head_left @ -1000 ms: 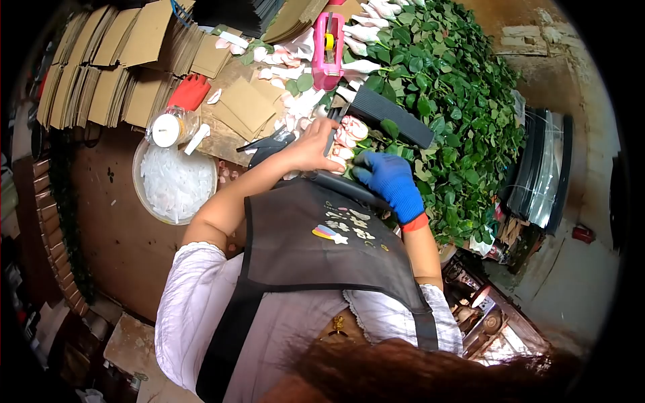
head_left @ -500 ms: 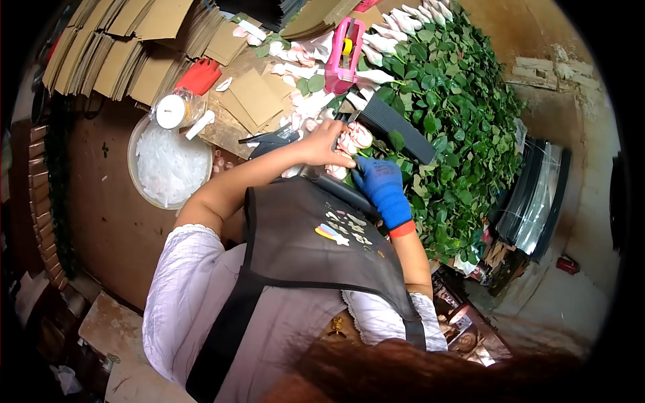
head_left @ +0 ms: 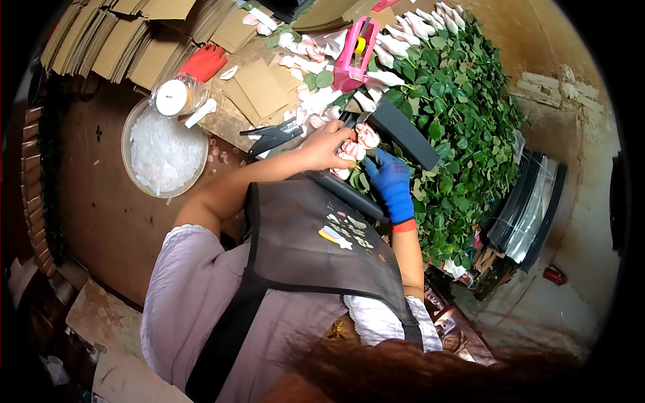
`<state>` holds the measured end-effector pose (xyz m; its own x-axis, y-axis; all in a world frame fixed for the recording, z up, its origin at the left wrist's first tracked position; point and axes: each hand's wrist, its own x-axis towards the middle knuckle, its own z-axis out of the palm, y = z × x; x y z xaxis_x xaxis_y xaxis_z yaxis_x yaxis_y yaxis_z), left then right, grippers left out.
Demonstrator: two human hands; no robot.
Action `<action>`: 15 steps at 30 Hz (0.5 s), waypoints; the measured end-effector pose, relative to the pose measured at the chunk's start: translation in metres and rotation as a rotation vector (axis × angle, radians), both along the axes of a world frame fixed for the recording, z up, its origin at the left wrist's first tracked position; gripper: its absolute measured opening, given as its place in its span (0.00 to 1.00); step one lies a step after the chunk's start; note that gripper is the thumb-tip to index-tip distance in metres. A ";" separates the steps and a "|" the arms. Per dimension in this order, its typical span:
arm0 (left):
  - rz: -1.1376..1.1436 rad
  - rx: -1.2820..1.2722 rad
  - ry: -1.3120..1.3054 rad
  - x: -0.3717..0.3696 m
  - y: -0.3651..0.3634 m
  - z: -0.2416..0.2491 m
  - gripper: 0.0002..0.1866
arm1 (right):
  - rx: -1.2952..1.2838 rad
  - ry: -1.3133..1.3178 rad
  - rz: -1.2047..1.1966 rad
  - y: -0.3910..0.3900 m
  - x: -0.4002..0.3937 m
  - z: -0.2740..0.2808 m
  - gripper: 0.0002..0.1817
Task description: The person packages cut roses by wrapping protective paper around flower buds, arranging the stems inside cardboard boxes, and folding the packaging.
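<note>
**A:** What do you see in the head view?

**B:** I see only 1 view, looking down. Near the top middle of the frame, the left hand (head_left: 327, 146) is bare and its fingers are curled on a bunch of pink roses (head_left: 356, 142). The right hand (head_left: 390, 180) wears a blue glove and sits just right of the roses, touching them from below.

**A:** Are the hands gripping?

**B:** The left hand is closed on the roses. For the right hand, I cannot tell if it grips or just props them up; its fingers are partly hidden behind the flowers.

**A:** Where are the roses?

**B:** A bit above the middle of the frame, between the 2 hands, just over the top edge of the dark apron (head_left: 316, 235). A black ridged block (head_left: 403, 133) lies just to their upper right.

**A:** What else is around?

**B:** A big heap of green leaves (head_left: 463, 114) fills the upper right. A pink tape holder (head_left: 356, 54) stands at the top middle. Black scissors (head_left: 272, 138) lie just left of the left hand. A round bowl of white bits (head_left: 161, 151) is at the left, with a clear jar (head_left: 173, 97) touching its top rim. Brown cards (head_left: 101, 47) are stacked in the upper left, and a red glove (head_left: 201, 62) lies beside them.
</note>
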<state>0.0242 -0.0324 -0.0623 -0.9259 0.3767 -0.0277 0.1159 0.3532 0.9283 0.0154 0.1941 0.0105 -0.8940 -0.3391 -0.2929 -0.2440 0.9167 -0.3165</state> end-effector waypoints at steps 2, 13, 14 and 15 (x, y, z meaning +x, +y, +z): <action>0.003 0.010 -0.010 0.001 0.001 -0.002 0.34 | 0.041 -0.013 0.010 0.002 0.000 -0.004 0.17; 0.175 -0.025 -0.047 0.001 0.018 0.003 0.25 | 0.196 0.134 -0.150 -0.020 0.024 0.031 0.22; 0.177 -0.027 -0.047 0.001 0.017 0.003 0.25 | 0.165 0.162 -0.181 -0.021 0.024 0.031 0.23; 0.173 -0.029 -0.047 0.001 0.017 0.003 0.24 | 0.171 0.183 -0.161 -0.020 0.022 0.029 0.22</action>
